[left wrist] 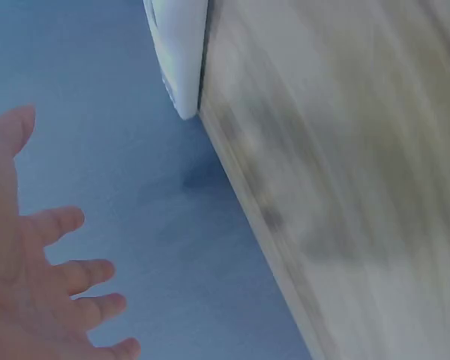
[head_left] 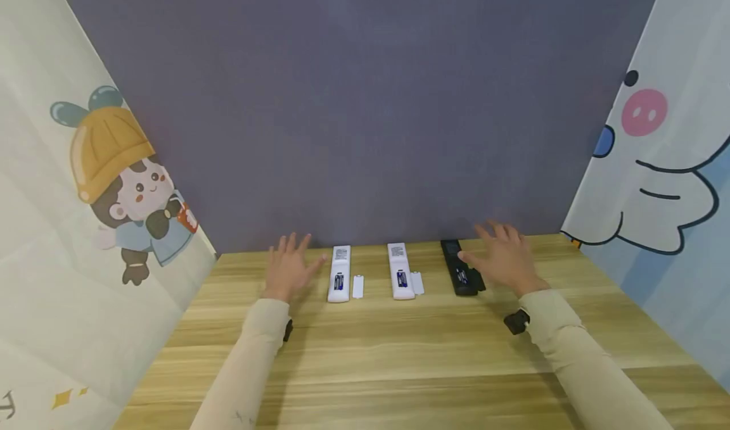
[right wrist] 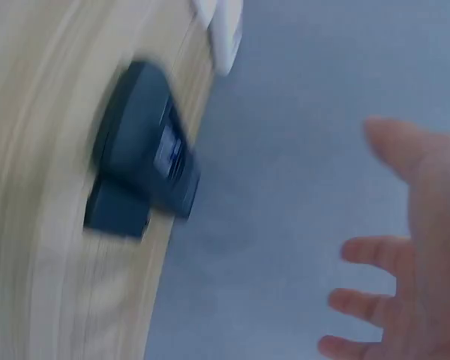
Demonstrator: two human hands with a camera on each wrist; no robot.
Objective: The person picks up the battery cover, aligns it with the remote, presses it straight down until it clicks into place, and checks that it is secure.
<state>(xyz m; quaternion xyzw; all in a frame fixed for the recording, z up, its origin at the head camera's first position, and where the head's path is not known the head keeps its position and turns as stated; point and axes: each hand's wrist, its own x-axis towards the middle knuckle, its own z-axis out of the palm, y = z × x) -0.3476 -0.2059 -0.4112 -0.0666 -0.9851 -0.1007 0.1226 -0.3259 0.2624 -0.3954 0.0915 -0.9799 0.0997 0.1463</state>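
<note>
Three remote controls lie in a row near the table's far edge, their battery compartments uncovered with batteries inside. The left white remote [head_left: 339, 274] has its white battery cover [head_left: 358, 286] beside it. A second white remote [head_left: 401, 271] is in the middle, its cover [head_left: 417, 283] against its right side. At the right lies a black remote [head_left: 459, 268] with a black cover [right wrist: 117, 208] at its side. My left hand [head_left: 288, 266], fingers spread, hovers left of the first white remote. My right hand [head_left: 504, 258], empty too, is over the black remote's right side, thumb partly in front of it.
The wooden table [head_left: 388, 366] meets a grey upright panel [head_left: 365, 113] at its far edge. Cartoon-printed cloths hang at the left [head_left: 45, 240] and right [head_left: 673, 215]. A small black device sits on each wrist.
</note>
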